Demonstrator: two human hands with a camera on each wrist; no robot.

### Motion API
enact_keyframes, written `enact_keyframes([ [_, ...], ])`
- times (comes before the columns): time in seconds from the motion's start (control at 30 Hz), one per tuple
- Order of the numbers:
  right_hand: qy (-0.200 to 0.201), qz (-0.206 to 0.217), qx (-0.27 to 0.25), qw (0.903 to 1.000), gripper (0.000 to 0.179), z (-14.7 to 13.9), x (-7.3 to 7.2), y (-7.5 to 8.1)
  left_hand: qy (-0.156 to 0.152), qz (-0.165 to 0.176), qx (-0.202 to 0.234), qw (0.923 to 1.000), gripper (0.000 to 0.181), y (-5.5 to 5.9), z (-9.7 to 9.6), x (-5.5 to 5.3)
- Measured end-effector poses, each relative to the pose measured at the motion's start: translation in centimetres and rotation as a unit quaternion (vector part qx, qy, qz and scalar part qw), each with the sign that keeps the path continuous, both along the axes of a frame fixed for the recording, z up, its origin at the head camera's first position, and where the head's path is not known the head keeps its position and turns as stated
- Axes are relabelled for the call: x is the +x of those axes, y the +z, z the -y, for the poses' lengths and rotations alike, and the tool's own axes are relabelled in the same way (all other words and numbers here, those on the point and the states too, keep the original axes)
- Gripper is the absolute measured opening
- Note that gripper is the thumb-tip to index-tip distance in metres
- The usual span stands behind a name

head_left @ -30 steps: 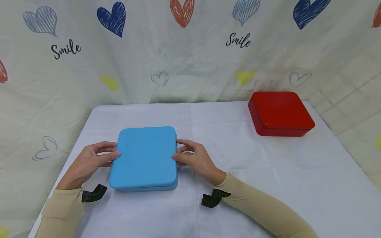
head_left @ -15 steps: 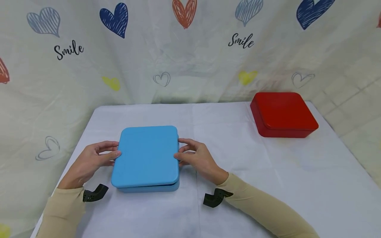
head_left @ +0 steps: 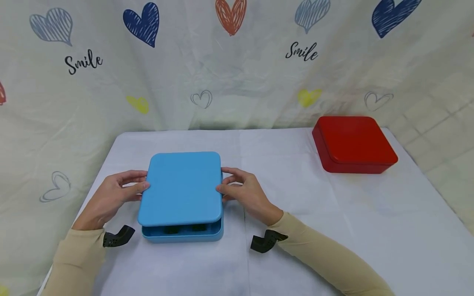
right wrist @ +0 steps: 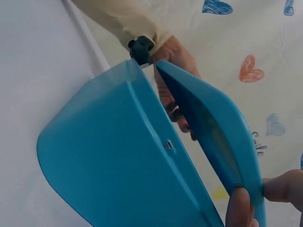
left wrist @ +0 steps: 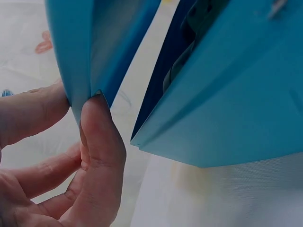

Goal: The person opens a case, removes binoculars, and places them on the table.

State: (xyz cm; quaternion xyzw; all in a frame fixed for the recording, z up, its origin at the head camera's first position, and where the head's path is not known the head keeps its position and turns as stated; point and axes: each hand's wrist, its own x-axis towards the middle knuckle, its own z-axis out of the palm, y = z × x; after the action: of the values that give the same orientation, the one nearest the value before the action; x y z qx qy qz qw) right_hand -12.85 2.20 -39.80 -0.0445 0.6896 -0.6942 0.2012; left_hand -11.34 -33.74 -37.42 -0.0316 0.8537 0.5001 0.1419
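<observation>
A blue lid (head_left: 181, 189) is raised off the blue box base (head_left: 185, 237), tilted so a gap shows along the near side. My left hand (head_left: 115, 197) pinches the lid's left edge, thumb on one face and fingers on the other. At the right edge my right hand (head_left: 249, 195) pinches it the same way. Both wrist views show the lid rim apart from the base. Through the gap, dark objects (head_left: 172, 229) lie in the base; their kind is hidden, though the left wrist view shows part of a dark rounded thing (left wrist: 201, 21).
A shut red box (head_left: 355, 142) stands at the table's back right. White cloth (head_left: 289, 176) covers the table. Behind hangs a pale curtain (head_left: 244, 70) with printed hearts. A black wrist mount (head_left: 119, 236) juts from the left sleeve, another mount (head_left: 268, 241) from the right.
Both hands have lifted the lid from the base. It sat closed at first, then a thin gap appeared at the near side, and now the gap is wider, with dark contents showing.
</observation>
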Motion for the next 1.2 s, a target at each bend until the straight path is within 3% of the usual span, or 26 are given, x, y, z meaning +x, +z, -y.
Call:
enact_keyframes([
  [0.23, -0.007, -0.007, -0.001, 0.9999, 0.061, 0.2, -0.7, 0.3, -0.002, -0.002, 0.0, 1.0, 0.069, 0.0, 0.1, -0.7],
  [0.8, -0.014, -0.032, 0.021, 0.9992, 0.056, 0.3, -2.3, 1.3, -0.02, -0.012, -0.004, 0.9997, 0.07, 1.3, 0.2, -2.1],
  [1.2, -0.022, -0.063, 0.036, 0.9971, 0.056, 0.6, -3.7, 1.6, -0.006, -0.018, -0.006, 0.9998, 0.068, 2.2, 0.0, -3.5],
])
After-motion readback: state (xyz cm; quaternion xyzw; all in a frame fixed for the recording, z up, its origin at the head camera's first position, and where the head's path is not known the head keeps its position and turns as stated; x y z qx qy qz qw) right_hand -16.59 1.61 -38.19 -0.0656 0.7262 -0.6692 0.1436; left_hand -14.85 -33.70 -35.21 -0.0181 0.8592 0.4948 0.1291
